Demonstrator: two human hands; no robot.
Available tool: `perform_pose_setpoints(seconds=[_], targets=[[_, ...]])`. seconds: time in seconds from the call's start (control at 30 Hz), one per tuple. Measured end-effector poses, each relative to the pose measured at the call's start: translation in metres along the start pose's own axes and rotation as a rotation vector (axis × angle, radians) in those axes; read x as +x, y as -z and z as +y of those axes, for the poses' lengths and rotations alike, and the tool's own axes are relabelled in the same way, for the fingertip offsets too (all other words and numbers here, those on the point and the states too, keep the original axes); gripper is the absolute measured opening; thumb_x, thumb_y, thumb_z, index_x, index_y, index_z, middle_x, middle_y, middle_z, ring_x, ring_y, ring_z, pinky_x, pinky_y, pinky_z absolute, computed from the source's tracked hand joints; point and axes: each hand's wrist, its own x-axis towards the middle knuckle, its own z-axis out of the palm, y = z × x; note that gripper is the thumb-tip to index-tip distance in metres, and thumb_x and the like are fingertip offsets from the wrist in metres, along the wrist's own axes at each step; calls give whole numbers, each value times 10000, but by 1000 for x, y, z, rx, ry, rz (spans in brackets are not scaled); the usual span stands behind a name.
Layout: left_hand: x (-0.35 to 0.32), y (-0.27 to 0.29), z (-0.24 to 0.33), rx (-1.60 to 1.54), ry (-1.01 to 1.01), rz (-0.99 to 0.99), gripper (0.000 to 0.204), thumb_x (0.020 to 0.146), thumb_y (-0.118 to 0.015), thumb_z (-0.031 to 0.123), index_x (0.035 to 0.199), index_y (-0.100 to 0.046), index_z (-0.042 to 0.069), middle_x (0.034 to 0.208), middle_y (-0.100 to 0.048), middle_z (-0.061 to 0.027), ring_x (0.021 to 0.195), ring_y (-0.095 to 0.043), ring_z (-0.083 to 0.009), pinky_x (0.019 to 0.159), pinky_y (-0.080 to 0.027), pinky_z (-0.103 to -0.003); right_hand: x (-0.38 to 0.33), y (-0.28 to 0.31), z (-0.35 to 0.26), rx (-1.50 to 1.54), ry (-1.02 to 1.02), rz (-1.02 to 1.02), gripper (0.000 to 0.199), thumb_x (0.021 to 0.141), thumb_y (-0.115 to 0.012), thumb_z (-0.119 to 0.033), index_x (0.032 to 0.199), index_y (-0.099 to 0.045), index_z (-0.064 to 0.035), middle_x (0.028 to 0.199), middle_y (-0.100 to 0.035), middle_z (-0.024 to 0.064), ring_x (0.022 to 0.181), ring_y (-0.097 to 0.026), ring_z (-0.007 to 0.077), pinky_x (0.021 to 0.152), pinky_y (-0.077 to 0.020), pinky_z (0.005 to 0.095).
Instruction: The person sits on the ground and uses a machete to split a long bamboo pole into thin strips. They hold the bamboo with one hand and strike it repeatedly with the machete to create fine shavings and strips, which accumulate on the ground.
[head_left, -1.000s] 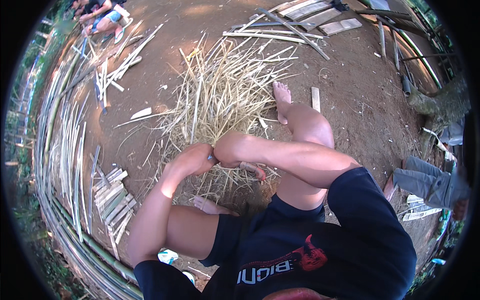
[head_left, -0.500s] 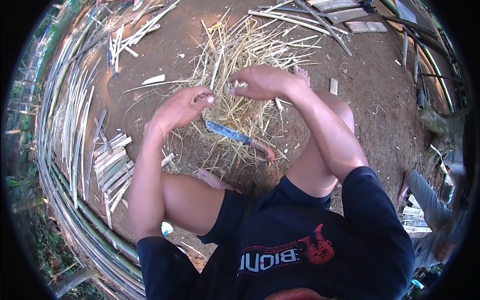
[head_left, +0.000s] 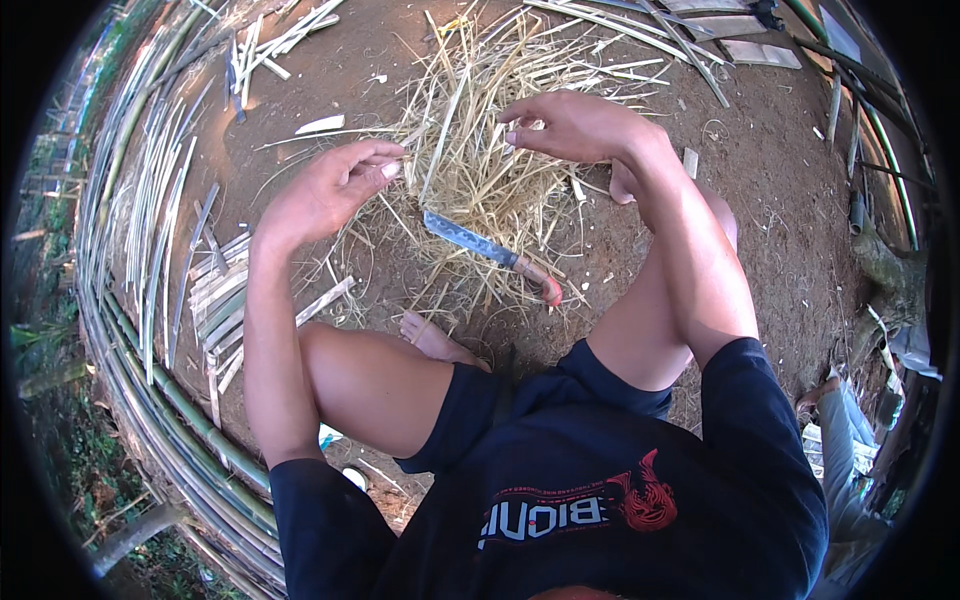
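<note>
My left hand (head_left: pixel 335 188) hovers over the left edge of a heap of bamboo shavings (head_left: pixel 490 180), fingers loosely bent and thumb apart, with nothing visible in it. To the right and farther off, my right hand (head_left: pixel 575 125) hangs over the heap, its fingers curved and the thumb tip away from them; I see nothing held there either. Between my feet and the heap's near side lies a machete (head_left: pixel 472 240) with a dark blade pointing left and a brown, red-ended handle toward the right. Neither hand touches it.
Split bamboo pieces (head_left: pixel 222 305) are stacked on the left, beside long thin strips (head_left: pixel 155 230) and bamboo poles (head_left: pixel 180 415). Boards (head_left: pixel 760 54) lie at the far right. Another person's leg (head_left: pixel 840 435) shows at the right edge.
My hands have moved apart: the left one to the left and slightly farther off, the right one to the right and away from me. The machete stays lying; the view has shifted a little.
</note>
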Motion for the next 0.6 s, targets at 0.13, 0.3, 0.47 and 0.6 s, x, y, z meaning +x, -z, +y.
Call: perform_pose_setpoints(seconds=[0.13, 0.3, 0.47, 0.6], targets=[[-8, 1, -3, 33, -32, 48, 390, 970, -556, 364, 1265, -583, 110, 1193, -644, -129, 1098, -623, -272, 943, -485, -401, 8, -1, 4, 23, -10, -1, 474, 956, -535, -418, 1332, -548, -130, 1227, -630, 173, 1114, -621, 318, 961, -486, 413], [-14, 3, -14, 31, -93, 67, 373, 974, -556, 352, 1266, -584, 122, 1184, -642, -140, 1084, -624, -273, 937, -481, -388, 22, -10, 11, 45, -41, -36, 492, 968, -519, -408, 1336, -538, -82, 1257, -614, 178, 1125, -618, 312, 983, -479, 421], [-13, 9, -28, 1, -26, 23, 401, 999, -520, 350, 1296, -567, 85, 1234, -618, -102, 1144, -573, -208, 993, -447, -357, 31, -63, 13, -37, -49, -273, 455, 999, -449, -372, 1310, -556, -59, 1296, -592, 172, 1130, -614, 303, 1025, -461, 444], [-27, 13, -37, -12, -27, 69, 422, 996, -518, 378, 1295, -570, 86, 1234, -620, -101, 1152, -567, -206, 1003, -440, -358, 24, -138, 16, -211, -100, -550, 366, 931, -524, -284, 1149, -650, -18, 1152, -665, 174, 996, -661, 283, 903, -511, 422]])
